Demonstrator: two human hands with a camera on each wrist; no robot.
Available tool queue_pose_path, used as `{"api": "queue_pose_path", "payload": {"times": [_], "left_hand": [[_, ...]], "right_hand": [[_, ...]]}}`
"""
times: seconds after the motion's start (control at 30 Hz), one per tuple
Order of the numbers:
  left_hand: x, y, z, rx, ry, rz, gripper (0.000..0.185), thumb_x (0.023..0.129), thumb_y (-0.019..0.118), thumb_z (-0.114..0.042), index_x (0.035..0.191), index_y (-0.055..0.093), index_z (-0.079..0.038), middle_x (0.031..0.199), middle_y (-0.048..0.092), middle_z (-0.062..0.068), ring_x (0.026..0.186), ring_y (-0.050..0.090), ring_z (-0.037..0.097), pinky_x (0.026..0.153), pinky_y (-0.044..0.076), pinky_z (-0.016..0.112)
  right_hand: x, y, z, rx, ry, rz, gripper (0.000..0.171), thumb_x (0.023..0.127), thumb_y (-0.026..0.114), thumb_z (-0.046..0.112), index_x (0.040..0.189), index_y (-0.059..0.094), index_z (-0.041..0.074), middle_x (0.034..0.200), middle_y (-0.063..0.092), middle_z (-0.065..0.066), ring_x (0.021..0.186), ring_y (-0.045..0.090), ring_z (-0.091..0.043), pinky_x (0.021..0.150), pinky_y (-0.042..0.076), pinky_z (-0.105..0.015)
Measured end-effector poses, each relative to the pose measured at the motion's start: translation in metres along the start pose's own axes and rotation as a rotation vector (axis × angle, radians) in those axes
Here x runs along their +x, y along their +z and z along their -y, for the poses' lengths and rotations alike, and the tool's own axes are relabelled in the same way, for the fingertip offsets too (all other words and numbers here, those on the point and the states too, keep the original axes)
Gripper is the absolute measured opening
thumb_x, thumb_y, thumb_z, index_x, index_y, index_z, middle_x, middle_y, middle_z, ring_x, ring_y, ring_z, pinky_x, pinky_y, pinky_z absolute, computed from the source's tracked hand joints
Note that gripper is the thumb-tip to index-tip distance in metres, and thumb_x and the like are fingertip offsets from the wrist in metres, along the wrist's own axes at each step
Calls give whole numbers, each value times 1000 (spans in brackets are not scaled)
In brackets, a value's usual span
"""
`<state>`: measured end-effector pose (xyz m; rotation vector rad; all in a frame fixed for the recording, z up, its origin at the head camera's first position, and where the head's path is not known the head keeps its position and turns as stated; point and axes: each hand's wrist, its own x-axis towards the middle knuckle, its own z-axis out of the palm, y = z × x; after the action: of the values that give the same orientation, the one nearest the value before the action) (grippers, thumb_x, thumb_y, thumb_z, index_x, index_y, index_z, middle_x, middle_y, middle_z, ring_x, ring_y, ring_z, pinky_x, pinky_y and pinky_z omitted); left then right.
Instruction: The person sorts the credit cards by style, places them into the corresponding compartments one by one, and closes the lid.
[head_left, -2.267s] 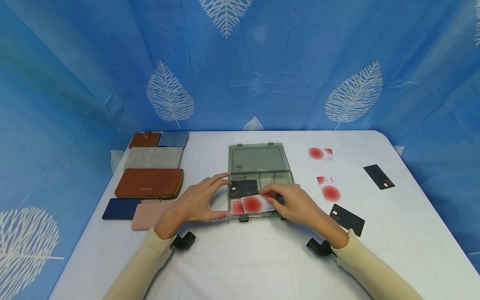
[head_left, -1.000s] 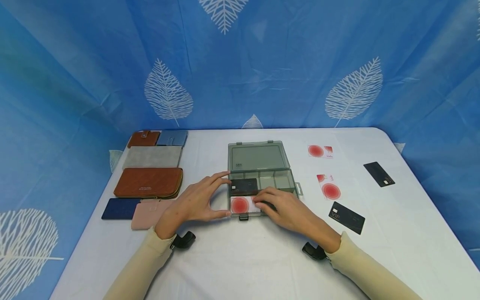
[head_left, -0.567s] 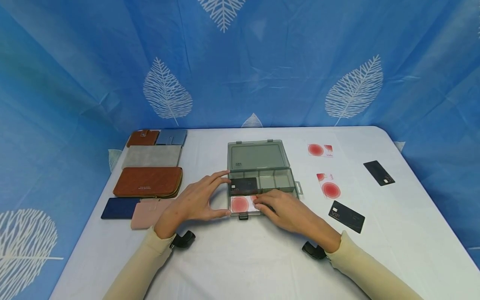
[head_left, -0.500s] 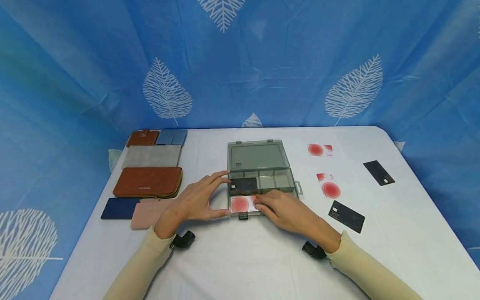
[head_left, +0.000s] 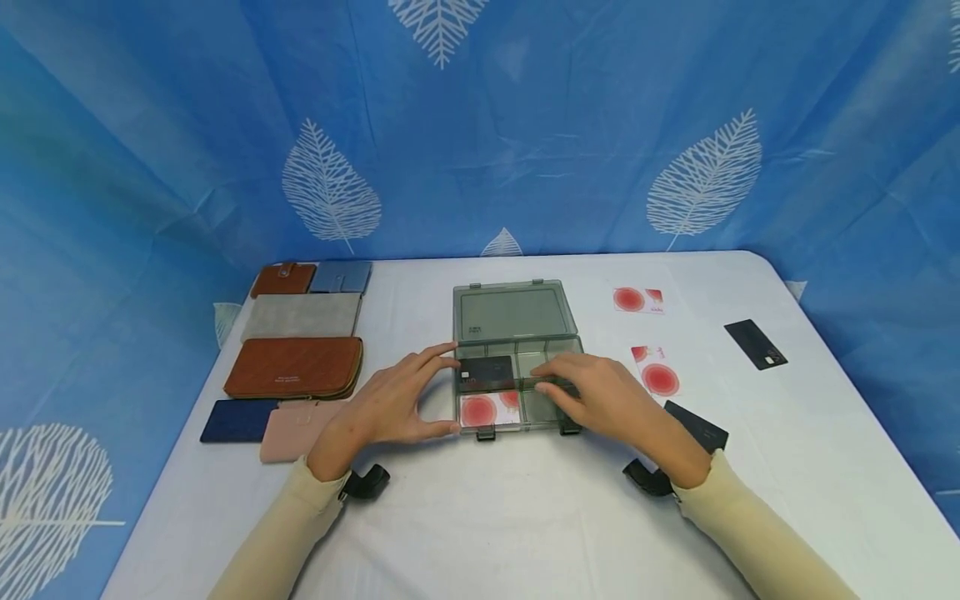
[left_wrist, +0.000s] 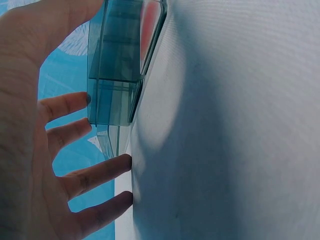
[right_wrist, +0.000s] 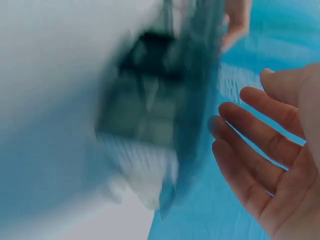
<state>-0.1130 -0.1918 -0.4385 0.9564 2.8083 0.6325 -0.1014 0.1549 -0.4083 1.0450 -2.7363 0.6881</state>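
- The left hand (head_left: 386, 408) sits at the centre of the head frame, against the left wall of a grey see-through box (head_left: 517, 360). Its fingers (head_left: 438, 358) are relaxed and spread: the forefinger touches the box's left rim and the thumb rests by the front left corner. It grasps nothing.
- In the left wrist view the box wall (left_wrist: 117, 75) stands in the upper left, with the spread fingers (left_wrist: 75, 102) alongside it and the fingertips on the white desk (left_wrist: 225, 125).
- The right hand (head_left: 607, 396) hovers over the right half of the box, palm down, fingers released and lightly bent, holding nothing. The right wrist view is blurred; it shows open fingers (right_wrist: 250, 145) at the right beside the dark box (right_wrist: 160, 95).
- The box lies open at the middle of the desk (head_left: 487, 517), its lid (head_left: 513, 312) flat behind it towards the top of the frame.
- A black card (head_left: 486, 372) lies in the rear left compartment; a white card with red circles (head_left: 487, 409) lies in the front left compartment.
- To the right of the box, two more red-circle cards (head_left: 638, 300) (head_left: 655, 373) lie on the desk. A black card (head_left: 755, 343) lies far right and another (head_left: 701, 425) just beyond the right wrist.
- At the left of the frame lie several wallets: brown (head_left: 294, 367), grey (head_left: 300, 317), navy (head_left: 236, 421), pink (head_left: 292, 429).
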Motion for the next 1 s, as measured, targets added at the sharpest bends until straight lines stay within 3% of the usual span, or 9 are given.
{"api": "queue_pose_path", "payload": {"times": [0.17, 0.37, 0.53, 1.0], "left_hand": [[-1, 0, 0, -4, 3, -4, 90, 84, 79, -67, 156, 53, -21, 175, 33, 2, 147, 52, 33, 102, 56, 61], [-2, -1, 0, 7, 13, -16, 90, 84, 79, -68, 156, 54, -20, 174, 34, 1, 146, 53, 32, 101, 56, 60], [-3, -1, 1, 17, 17, -24, 89, 84, 79, -68, 155, 54, -20, 174, 34, 1, 145, 53, 31, 100, 57, 59], [-2, -1, 1, 11, 14, -18, 89, 85, 79, -68, 155, 54, -20, 174, 34, 1, 144, 54, 30, 100, 56, 58]], "right_hand": [[-2, -21, -26, -11, 70, -77, 33, 96, 84, 20, 127, 77, 10, 116, 78, -8, 93, 76, -26, 69, 59, -43], [-7, -45, -65, -48, 207, -73, 38, 95, 84, 16, 131, 75, 8, 123, 76, -13, 104, 75, -36, 82, 61, -55], [-7, -56, -101, -46, 265, -64, 41, 95, 84, 13, 132, 72, 5, 122, 75, -17, 108, 73, -40, 89, 59, -60], [4, -68, -183, -25, 382, 121, 49, 98, 79, 13, 143, 65, 0, 135, 67, -26, 120, 65, -45, 100, 52, -67]]}}
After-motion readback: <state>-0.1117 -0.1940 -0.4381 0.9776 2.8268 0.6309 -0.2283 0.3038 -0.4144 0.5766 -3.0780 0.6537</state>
